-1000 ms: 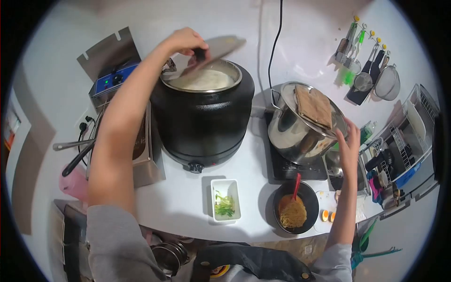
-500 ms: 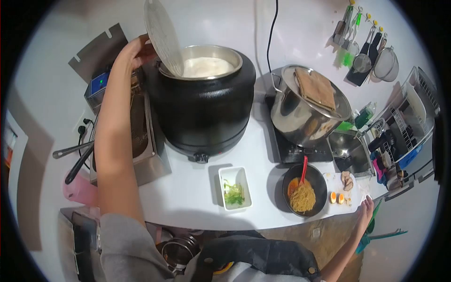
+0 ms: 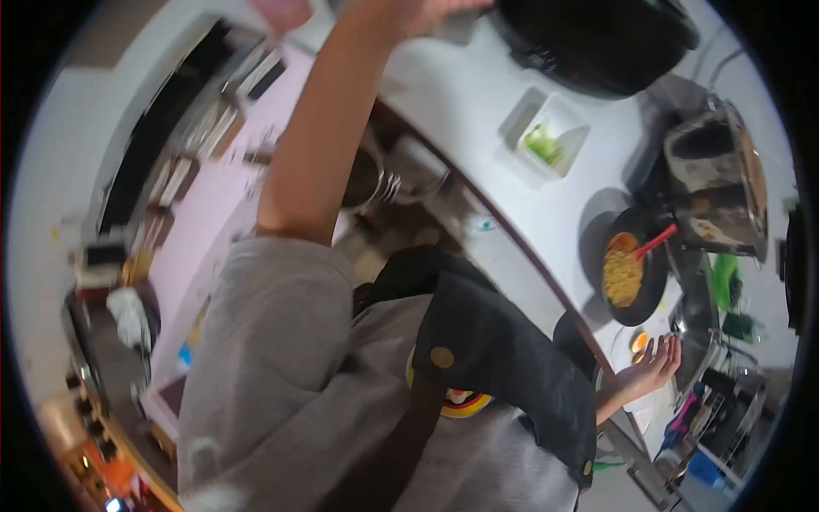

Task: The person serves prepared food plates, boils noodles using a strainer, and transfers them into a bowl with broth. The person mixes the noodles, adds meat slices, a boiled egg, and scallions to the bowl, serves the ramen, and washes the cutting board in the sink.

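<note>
At the top edge, my left hand [image 3: 426, 13] is partly cut off and smeared by motion, near the left side of the black soup kettle [image 3: 597, 47]. Whatever it may hold is out of sight. My right hand [image 3: 655, 367] hovers by the table edge with its fingers apart, holding nothing. Just beyond its fingertips lies a halved boiled egg [image 3: 639, 342] on a white surface. Close by stands a black bowl [image 3: 655, 294] of yellow noodles [image 3: 623, 277], with a red spoon [image 3: 657, 241] resting in it. A white dish [image 3: 578, 145] contains chopped greens [image 3: 543, 145].
A steel pot [image 3: 704, 175] stands at the right, near the sink [image 3: 695, 299] and a dish rack [image 3: 738, 418]. Below the table edge [image 3: 520, 235] are metal pots [image 3: 367, 175]. Shelves with boxes [image 3: 175, 179] line the left.
My view has swung left and tilted down, so the scene appears rotated. The kettle's top and its lid have left the view. My right hand now appears nearer the egg and bowl.
</note>
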Available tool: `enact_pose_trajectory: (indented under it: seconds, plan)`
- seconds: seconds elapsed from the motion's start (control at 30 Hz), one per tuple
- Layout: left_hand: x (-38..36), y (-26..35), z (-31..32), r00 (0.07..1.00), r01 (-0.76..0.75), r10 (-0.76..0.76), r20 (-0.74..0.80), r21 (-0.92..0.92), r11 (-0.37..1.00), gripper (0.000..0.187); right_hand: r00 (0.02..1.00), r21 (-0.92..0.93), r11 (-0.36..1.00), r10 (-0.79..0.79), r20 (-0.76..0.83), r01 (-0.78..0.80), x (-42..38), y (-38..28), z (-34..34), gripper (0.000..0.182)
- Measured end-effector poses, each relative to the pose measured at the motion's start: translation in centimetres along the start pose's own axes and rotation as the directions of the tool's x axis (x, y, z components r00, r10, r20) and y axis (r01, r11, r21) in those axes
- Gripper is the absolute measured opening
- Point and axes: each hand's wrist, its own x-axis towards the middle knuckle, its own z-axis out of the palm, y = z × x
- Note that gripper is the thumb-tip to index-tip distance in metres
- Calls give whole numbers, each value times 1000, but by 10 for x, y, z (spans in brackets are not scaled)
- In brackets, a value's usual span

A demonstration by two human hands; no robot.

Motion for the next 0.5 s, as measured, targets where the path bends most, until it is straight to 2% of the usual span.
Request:
enact_pose_trajectory:
  seconds: [0.03,0.07,0.1,0.13,0.17,0.2,0.23,0.3,0.4,0.47,0.5]
  plan:
    - [-47,-16,-3,997,72,-72,10,45,996,33,999,20,999,-31,23,30,-6,2,3,30]
    - [-96,-35,-14,977,214,-214,-15,82,973,33,997,-9,998,-65,42,66,-9,5,3,29]
    - [-146,-39,-18,903,424,-429,4,144,894,34,993,-34,994,-103,54,104,-13,8,1,29]
    - [-190,-50,-13,862,500,-506,22,122,857,31,988,-61,988,-141,63,144,-14,13,-2,28]
    - [-237,-66,-17,736,675,-676,-44,131,726,32,982,-71,983,-163,95,170,-13,19,-5,27]
    - [-288,-83,-16,702,707,-705,-101,-19,707,33,985,-83,985,-146,90,154,-17,20,-2,26]
    - [-333,-96,-25,633,767,-774,-27,155,622,33,982,-75,985,-143,124,153,-17,29,-3,26]
    - [-393,-92,-9,383,923,-893,-236,143,358,33,965,-50,982,-167,202,180,-26,30,1,25]
    - [-466,-109,-44,258,955,-842,-473,-5,295,30,930,73,980,-196,311,183,-42,24,11,23]
    - [-499,-136,-88,300,860,-654,-695,-100,501,36,877,64,964,-261,404,257,-65,8,16,22]
    - [-519,-166,-133,326,777,-574,-751,-133,615,36,880,72,968,-249,406,241,-81,-1,18,20]
